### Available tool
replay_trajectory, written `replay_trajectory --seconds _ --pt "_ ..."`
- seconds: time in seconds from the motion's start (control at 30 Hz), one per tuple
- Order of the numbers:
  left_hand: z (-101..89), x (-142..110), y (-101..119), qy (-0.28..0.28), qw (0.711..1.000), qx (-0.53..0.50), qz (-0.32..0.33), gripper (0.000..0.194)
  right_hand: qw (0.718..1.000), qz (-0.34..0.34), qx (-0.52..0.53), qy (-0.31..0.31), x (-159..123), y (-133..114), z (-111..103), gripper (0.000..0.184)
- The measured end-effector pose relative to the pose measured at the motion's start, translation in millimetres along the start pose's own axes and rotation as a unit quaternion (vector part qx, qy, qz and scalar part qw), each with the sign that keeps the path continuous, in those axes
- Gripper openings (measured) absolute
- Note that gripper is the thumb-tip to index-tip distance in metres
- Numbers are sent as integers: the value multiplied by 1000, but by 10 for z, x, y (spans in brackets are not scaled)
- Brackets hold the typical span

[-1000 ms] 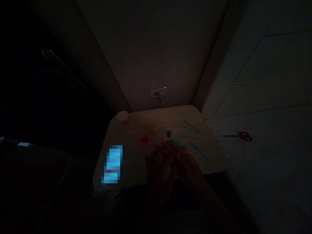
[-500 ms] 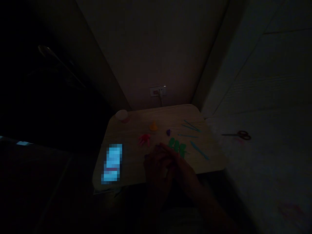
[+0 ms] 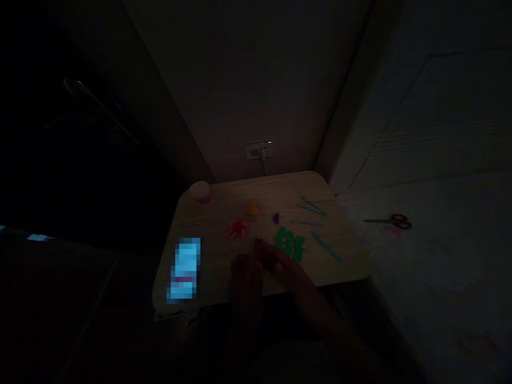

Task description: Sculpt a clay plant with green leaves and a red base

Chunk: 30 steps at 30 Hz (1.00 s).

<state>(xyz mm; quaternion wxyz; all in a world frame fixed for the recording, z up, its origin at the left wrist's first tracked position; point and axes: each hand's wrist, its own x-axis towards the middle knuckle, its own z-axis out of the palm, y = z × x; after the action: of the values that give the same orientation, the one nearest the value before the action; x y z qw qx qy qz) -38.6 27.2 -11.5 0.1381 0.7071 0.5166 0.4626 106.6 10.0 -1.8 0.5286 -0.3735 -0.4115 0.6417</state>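
It is very dark, and both hands are near the front edge of a small wooden table (image 3: 216, 277). My left hand (image 3: 245, 272) is closed, its fingers curled down. Beside it, my right hand (image 3: 276, 261) reaches in from the right with fingers bent together, touching or nearly touching the left. What they hold, if anything, is lost in shadow. Just right of my right hand lies a green leaf-like clay piece (image 3: 288, 242). Beyond the hands are a red clay piece with several legs (image 3: 237, 229), an orange clay lump (image 3: 252, 208) and a small purple clay lump (image 3: 276, 217).
Thin blue sticks (image 3: 314, 207) and a thicker blue modelling tool (image 3: 326, 246) lie at the right. A lit phone (image 3: 184, 271) rests at the left, below a pale cup (image 3: 200, 190). Scissors (image 3: 394, 221) lie on the white surface beyond the table. A wall socket (image 3: 258, 151) holds a plug.
My hands were clasped over each other; the left has drawn back slightly down and left, so the two now sit more side by side. The objects on the table have not moved.
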Motion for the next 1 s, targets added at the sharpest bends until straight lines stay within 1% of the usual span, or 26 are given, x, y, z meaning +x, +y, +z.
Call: replay_trajectory --seconds 0.07,0.1,0.2,0.23,0.27,0.33,0.43,0.5,0.53,0.63,0.7,0.77,0.87,0.93,1.0 --pt "-42 39 20 -31 999 -23 -17 43 1000 -14 -24 -4 5 -22 -48 53" --pt "-61 56 34 -49 998 -38 -25 40 998 -24 -51 -5 3 -42 -73 50" --pt "-101 85 64 -81 990 -92 -64 22 981 -86 -172 -10 -19 -106 -132 44" --pt "-111 88 64 -81 987 -109 -86 19 970 -115 -212 -11 -30 -122 -144 44" --pt "-119 90 61 -79 982 -126 -113 20 959 -143 -246 -10 -41 -130 -152 45" --pt "-128 95 49 -69 969 -159 -174 28 935 -188 -302 -7 -63 -120 -158 45" --pt "-115 111 37 -48 944 -213 -247 36 898 -227 -376 7 -75 -51 -156 48" --pt "-76 111 34 -47 923 -262 -277 37 871 -254 -419 21 -62 11 -153 49" --pt "-49 102 31 -56 909 -292 -291 38 857 -271 -438 30 -50 39 -152 46" --pt "51 30 -5 -89 864 -371 -329 54 814 -317 -484 51 -10 99 -155 30" --pt "113 -40 -56 -108 845 -393 -345 61 796 -338 -497 65 4 118 -162 20" --pt "156 -105 -117 -130 827 -415 -356 63 790 -346 -501 75 4 127 -178 17" --pt "181 -152 -190 -164 777 -490 -360 67 785 -356 -500 82 -5 125 -215 16" --pt "188 -150 -212 -177 742 -530 -371 62 787 -363 -493 80 -10 111 -242 15" --pt "204 -138 -217 -184 720 -543 -390 50 793 -367 -480 73 -14 89 -264 16"
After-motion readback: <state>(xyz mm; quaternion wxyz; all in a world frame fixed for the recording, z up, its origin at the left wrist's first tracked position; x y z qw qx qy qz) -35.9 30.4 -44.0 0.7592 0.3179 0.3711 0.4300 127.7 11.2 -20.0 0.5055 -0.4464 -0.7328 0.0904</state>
